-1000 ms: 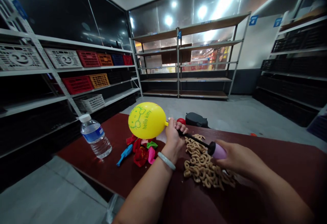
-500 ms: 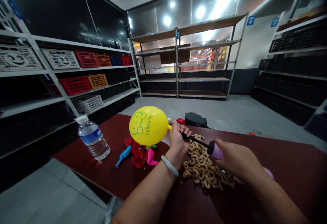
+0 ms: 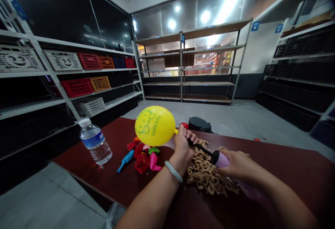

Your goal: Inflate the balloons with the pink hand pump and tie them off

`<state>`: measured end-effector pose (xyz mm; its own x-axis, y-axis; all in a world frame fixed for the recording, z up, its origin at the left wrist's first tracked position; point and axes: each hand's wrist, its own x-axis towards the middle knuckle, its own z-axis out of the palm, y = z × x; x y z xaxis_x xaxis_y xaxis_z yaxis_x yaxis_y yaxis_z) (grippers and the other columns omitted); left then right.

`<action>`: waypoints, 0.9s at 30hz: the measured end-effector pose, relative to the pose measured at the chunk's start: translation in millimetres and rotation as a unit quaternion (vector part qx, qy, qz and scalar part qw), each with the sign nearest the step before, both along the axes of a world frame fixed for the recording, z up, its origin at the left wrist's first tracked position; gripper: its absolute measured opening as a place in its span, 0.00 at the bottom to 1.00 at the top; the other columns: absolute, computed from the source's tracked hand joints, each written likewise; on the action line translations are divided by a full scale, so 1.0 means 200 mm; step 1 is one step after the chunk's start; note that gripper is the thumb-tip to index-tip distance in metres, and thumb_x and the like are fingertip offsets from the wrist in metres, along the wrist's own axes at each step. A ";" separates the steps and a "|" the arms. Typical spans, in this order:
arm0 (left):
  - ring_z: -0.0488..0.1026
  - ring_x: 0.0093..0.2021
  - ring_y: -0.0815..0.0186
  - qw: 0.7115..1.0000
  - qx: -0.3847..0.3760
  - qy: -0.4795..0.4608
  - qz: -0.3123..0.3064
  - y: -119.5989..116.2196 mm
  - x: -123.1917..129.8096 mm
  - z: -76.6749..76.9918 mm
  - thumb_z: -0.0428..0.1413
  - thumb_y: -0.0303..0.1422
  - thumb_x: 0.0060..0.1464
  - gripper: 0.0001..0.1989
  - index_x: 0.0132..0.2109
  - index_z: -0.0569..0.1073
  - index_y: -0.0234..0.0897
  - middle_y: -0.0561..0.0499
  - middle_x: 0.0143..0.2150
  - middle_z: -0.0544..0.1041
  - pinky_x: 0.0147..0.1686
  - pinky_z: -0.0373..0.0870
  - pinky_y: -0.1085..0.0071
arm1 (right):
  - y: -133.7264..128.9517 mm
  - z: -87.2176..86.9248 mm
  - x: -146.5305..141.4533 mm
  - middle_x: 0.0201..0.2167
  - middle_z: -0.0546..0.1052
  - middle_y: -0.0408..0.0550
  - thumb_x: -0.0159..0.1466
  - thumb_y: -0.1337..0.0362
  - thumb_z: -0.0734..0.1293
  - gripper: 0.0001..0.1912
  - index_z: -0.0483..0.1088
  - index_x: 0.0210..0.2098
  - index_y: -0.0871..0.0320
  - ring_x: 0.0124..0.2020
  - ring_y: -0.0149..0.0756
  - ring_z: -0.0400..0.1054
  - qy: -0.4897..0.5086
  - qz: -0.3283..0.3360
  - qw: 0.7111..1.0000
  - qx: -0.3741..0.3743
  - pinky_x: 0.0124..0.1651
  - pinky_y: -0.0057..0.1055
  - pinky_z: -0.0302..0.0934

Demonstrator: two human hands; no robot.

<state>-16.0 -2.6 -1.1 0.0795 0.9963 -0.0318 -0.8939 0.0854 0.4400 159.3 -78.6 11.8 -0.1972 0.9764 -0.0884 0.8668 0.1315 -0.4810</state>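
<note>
The fingers of the left hand (image 3: 183,144) are clenched round the black end of one pump (image 3: 215,157) and beside the neck of one yellow balloon (image 3: 155,126), while those of the right hand (image 3: 235,163) grasp its purple handle. The left forearm slants up and forward from the bottom edge, one pale bracelet (image 3: 173,172) at its wrist; the right reaches in from the lower right. Between and under the hands lies a pile of curled tan pieces (image 3: 202,177), too many to count. Left of them on the dark red table (image 3: 110,187) are one blue (image 3: 126,160), one green (image 3: 154,150) and one pink limp balloon (image 3: 154,162), with bunched red ones (image 3: 141,163) I cannot count, and one upright bottle (image 3: 95,142). Beyond stand one dark object (image 3: 199,124), nine white or coloured crates (image 3: 78,88) on the left rack (image 3: 115,69) and another rack (image 3: 206,99) ahead.
</note>
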 end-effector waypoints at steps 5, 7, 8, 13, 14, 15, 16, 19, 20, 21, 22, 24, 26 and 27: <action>0.52 0.14 0.74 0.999 0.022 -0.023 0.042 0.10 -0.19 0.06 0.55 0.38 0.61 0.23 0.23 0.54 0.38 0.60 0.16 0.53 0.17 0.49 0.74 | -0.01 0.00 0.12 0.37 0.82 0.43 0.51 0.57 0.70 0.20 0.75 0.43 0.53 0.37 0.40 0.74 0.062 0.023 0.997 -0.028 0.36 0.29 0.60; 0.52 0.14 0.74 0.998 0.031 -0.023 0.056 0.11 -0.22 0.06 0.55 0.39 0.61 0.23 0.23 0.54 0.38 0.60 0.16 0.53 0.17 0.48 0.74 | 0.00 -0.01 0.13 0.38 0.82 0.44 0.51 0.56 0.70 0.21 0.75 0.44 0.51 0.38 0.41 0.74 0.037 0.008 0.999 -0.011 0.36 0.29 0.59; 0.53 0.15 0.74 0.997 0.035 -0.023 0.062 0.12 -0.23 0.06 0.55 0.39 0.62 0.23 0.23 0.55 0.38 0.60 0.16 0.53 0.17 0.48 0.74 | 0.00 -0.02 0.13 0.38 0.81 0.44 0.51 0.56 0.70 0.21 0.75 0.44 0.51 0.38 0.42 0.74 0.012 0.000 1.000 0.001 0.36 0.30 0.59; 0.52 0.15 0.74 0.997 0.031 -0.024 0.065 0.10 -0.16 0.03 0.53 0.36 0.63 0.21 0.24 0.55 0.38 0.59 0.17 0.53 0.18 0.48 0.74 | 0.02 -0.06 0.04 0.38 0.81 0.48 0.53 0.52 0.67 0.17 0.72 0.41 0.50 0.40 0.50 0.74 -0.142 -0.035 0.987 0.073 0.34 0.34 0.54; 0.52 0.15 0.74 0.998 0.026 -0.022 0.057 0.08 -0.13 0.03 0.52 0.36 0.63 0.21 0.23 0.55 0.38 0.59 0.17 0.53 0.18 0.48 0.74 | 0.02 -0.06 0.01 0.38 0.81 0.49 0.54 0.52 0.67 0.17 0.71 0.41 0.51 0.40 0.50 0.75 -0.155 -0.037 0.984 0.085 0.34 0.35 0.53; 0.52 0.15 0.74 0.998 0.024 -0.019 0.048 0.07 -0.10 0.02 0.52 0.37 0.63 0.21 0.23 0.56 0.37 0.59 0.17 0.53 0.18 0.48 0.74 | 0.02 -0.07 -0.01 0.38 0.81 0.50 0.55 0.52 0.66 0.17 0.70 0.41 0.51 0.41 0.51 0.75 -0.163 -0.039 0.981 0.096 0.35 0.35 0.53; 0.52 0.15 0.74 0.999 0.024 -0.015 0.037 0.05 -0.06 0.01 0.52 0.37 0.63 0.21 0.23 0.56 0.37 0.59 0.17 0.53 0.18 0.48 0.74 | 0.02 -0.07 -0.04 0.39 0.81 0.51 0.56 0.52 0.65 0.17 0.70 0.42 0.52 0.41 0.51 0.75 -0.167 -0.041 0.979 0.106 0.35 0.35 0.53; 0.53 0.16 0.73 0.999 0.039 0.000 -0.006 -0.03 0.04 -0.02 0.54 0.41 0.62 0.23 0.23 0.56 0.37 0.58 0.17 0.54 0.19 0.50 0.74 | -0.01 -0.05 -0.10 0.39 0.81 0.53 0.58 0.52 0.65 0.19 0.70 0.46 0.52 0.41 0.52 0.76 -0.175 -0.056 0.975 0.127 0.36 0.36 0.54; 0.54 0.16 0.73 0.999 0.046 0.005 -0.021 -0.05 0.07 -0.02 0.55 0.43 0.61 0.23 0.23 0.56 0.37 0.58 0.17 0.54 0.19 0.51 0.73 | -0.02 -0.04 -0.11 0.38 0.81 0.53 0.58 0.52 0.64 0.18 0.70 0.46 0.53 0.41 0.52 0.76 -0.175 -0.060 0.974 0.129 0.36 0.36 0.54; 0.55 0.17 0.73 0.998 0.052 0.009 -0.035 -0.07 0.09 -0.03 0.56 0.45 0.59 0.24 0.23 0.56 0.38 0.58 0.17 0.54 0.19 0.52 0.73 | -0.02 -0.03 -0.12 0.37 0.81 0.54 0.59 0.52 0.63 0.18 0.70 0.45 0.53 0.40 0.52 0.76 -0.173 -0.060 0.974 0.130 0.36 0.36 0.54; 0.55 0.17 0.72 0.997 0.056 0.011 -0.043 -0.09 0.11 -0.03 0.57 0.46 0.58 0.25 0.23 0.56 0.38 0.58 0.17 0.55 0.20 0.53 0.73 | -0.03 -0.03 -0.12 0.37 0.81 0.54 0.60 0.52 0.63 0.18 0.70 0.45 0.53 0.40 0.53 0.76 -0.169 -0.058 0.975 0.132 0.35 0.36 0.53; 0.56 0.18 0.72 0.997 0.060 0.015 -0.048 -0.11 0.13 -0.04 0.58 0.48 0.56 0.26 0.24 0.56 0.38 0.58 0.17 0.55 0.21 0.54 0.73 | -0.03 -0.02 -0.13 0.37 0.81 0.54 0.60 0.52 0.62 0.17 0.70 0.44 0.53 0.39 0.54 0.76 -0.165 -0.055 0.976 0.134 0.35 0.36 0.53; 0.56 0.18 0.73 0.997 0.058 0.020 -0.042 -0.11 0.14 -0.05 0.59 0.49 0.55 0.26 0.24 0.56 0.38 0.58 0.17 0.55 0.20 0.55 0.73 | -0.03 -0.01 -0.13 0.37 0.82 0.53 0.60 0.52 0.62 0.17 0.70 0.44 0.53 0.39 0.55 0.76 -0.160 -0.057 0.977 0.130 0.34 0.37 0.53; 0.56 0.17 0.73 0.998 0.054 0.024 -0.038 -0.11 0.14 -0.05 0.59 0.50 0.55 0.27 0.24 0.56 0.38 0.58 0.17 0.55 0.20 0.54 0.73 | -0.03 -0.02 -0.13 0.37 0.82 0.52 0.60 0.52 0.62 0.16 0.71 0.44 0.52 0.39 0.54 0.76 -0.154 -0.058 0.978 0.126 0.34 0.36 0.53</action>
